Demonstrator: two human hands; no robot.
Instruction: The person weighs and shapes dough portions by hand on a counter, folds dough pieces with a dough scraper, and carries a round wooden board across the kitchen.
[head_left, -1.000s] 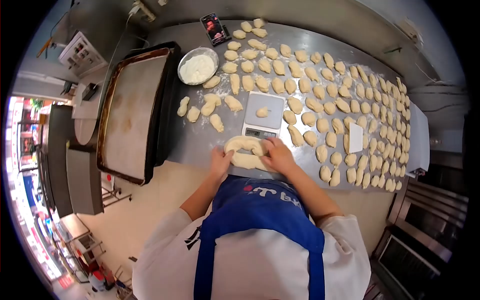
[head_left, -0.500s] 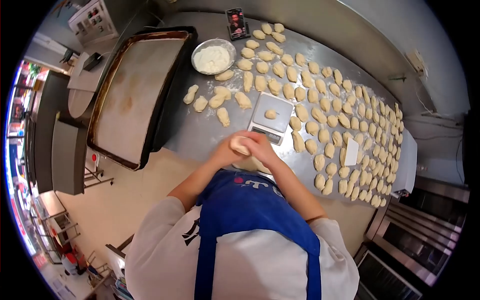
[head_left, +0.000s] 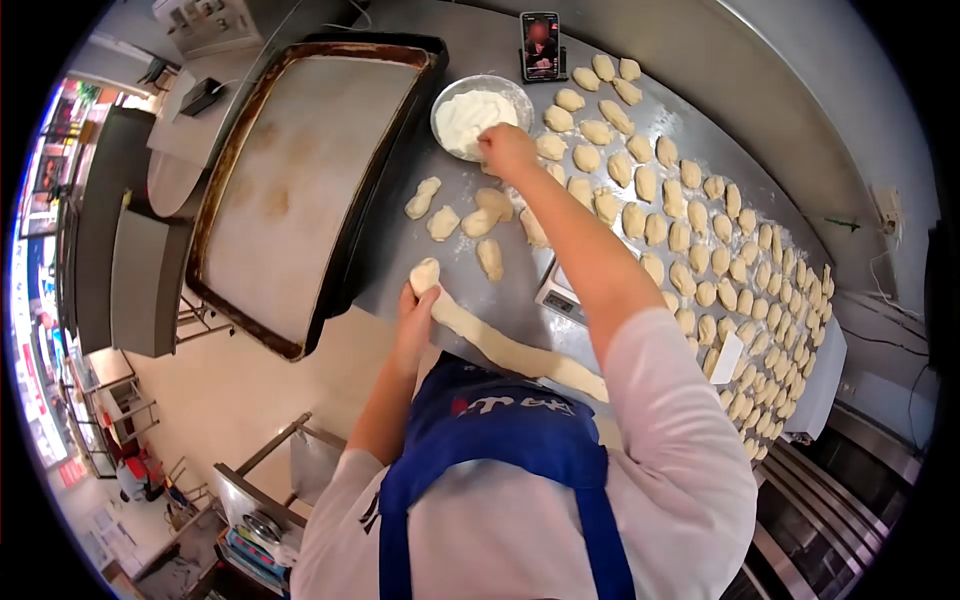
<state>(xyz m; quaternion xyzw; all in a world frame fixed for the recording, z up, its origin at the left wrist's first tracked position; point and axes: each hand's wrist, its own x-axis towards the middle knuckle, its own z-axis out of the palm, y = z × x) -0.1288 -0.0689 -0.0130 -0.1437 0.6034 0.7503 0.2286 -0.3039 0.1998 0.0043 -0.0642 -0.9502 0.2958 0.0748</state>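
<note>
My left hand [head_left: 412, 312] is closed around the upper end of a long rope of dough [head_left: 510, 352], which lies along the table's near edge in front of the apron. My right hand [head_left: 507, 150] reaches across to a metal bowl [head_left: 437, 128] of white flour [head_left: 470, 112], its fingers pinched together at the flour. A digital scale [head_left: 566, 303] is mostly hidden beneath my right forearm. Several loose dough pieces [head_left: 442, 223] lie between the bowl and my left hand.
Rows of dough pieces [head_left: 680, 237] cover the table's right side, with a white scraper [head_left: 727, 358] among them. A large baking tray [head_left: 300, 180] stands at the left. Behind the bowl, a phone [head_left: 541, 47] rests in a stand.
My hands have parted: the right has gone up to the flour bowl, and the left has moved left with the dough end. The dough now stretches out as a long rope. The view has shifted.
</note>
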